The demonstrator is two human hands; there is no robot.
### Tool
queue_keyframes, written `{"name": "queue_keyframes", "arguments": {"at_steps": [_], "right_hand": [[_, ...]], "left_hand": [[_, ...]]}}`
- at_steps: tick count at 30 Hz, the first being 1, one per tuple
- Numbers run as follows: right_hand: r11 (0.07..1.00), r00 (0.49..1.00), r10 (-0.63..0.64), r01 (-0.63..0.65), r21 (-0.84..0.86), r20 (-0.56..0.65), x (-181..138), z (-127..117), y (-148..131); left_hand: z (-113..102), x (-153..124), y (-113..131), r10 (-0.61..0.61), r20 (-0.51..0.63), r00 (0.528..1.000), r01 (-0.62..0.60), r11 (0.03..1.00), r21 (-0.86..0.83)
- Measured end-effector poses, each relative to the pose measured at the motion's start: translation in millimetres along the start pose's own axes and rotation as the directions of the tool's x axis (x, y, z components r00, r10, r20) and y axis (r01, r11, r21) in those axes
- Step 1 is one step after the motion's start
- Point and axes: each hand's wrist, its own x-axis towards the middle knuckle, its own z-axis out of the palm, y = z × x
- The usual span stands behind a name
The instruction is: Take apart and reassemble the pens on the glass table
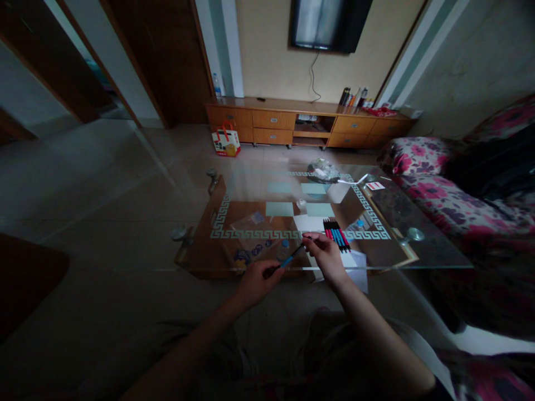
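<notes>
A blue and black pen (287,261) slants between my hands over the near edge of the glass table. My left hand (258,281) is closed round its lower end. At the upper, dark end, the fingers of my right hand (326,257) are pinched together; whether they grip a separate small part there is too small to tell. Just beyond my right hand, a row of pens (336,235) in red, blue and black lies side by side. Pale paper (307,224) shows beneath and beside this row.
The glass table (434,253) has a patterned border and metal corner fittings. A clear plastic bag (324,169) lies at its far side, near a red and white card (375,186). A bottle with a blue cap (284,249) shows through the glass. A flowered sofa (438,195) stands right.
</notes>
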Motion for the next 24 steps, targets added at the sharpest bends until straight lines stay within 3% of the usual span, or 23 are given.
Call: {"name": "queue_keyframes", "arguments": {"at_steps": [17, 24], "right_hand": [[1.000, 0.999, -0.007, 0.007, 0.003, 0.032, -1.3, 0.6, 0.3], [0.976, 0.990, 0.128, -0.138, 0.171, 0.063, -4.3, 3.1, -4.8]], "left_hand": [[0.3, 0.9, -3.2, 0.025, -0.027, 0.999, -0.025, 1.000, -0.015], [-0.7, 1.6, -0.4, 0.015, -0.034, 0.999, -0.016, 1.000, -0.027]]}}
